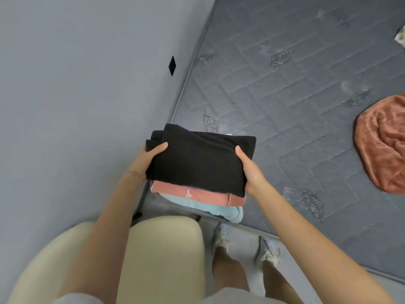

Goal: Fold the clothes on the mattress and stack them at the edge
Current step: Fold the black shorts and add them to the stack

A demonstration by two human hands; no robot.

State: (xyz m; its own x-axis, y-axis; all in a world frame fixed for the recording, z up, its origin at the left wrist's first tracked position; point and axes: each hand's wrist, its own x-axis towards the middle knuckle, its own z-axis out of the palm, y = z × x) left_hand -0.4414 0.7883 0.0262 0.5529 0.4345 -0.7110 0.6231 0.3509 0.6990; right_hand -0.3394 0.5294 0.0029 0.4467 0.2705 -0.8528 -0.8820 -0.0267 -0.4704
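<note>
left grip [140, 163] and right grip [249, 170] clasp black garment [197, 159] over stacked clothes [197, 196].

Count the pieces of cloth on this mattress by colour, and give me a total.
Black: 1, folded black garment, held by left hand and right hand
Pink: 1, folded pink garment beneath it
Light blue: 1, light blue garment, lowest
Rust: 1, crumpled rust cloth
Pale: 1, pale scrap, mostly cut off
Total: 5
</note>
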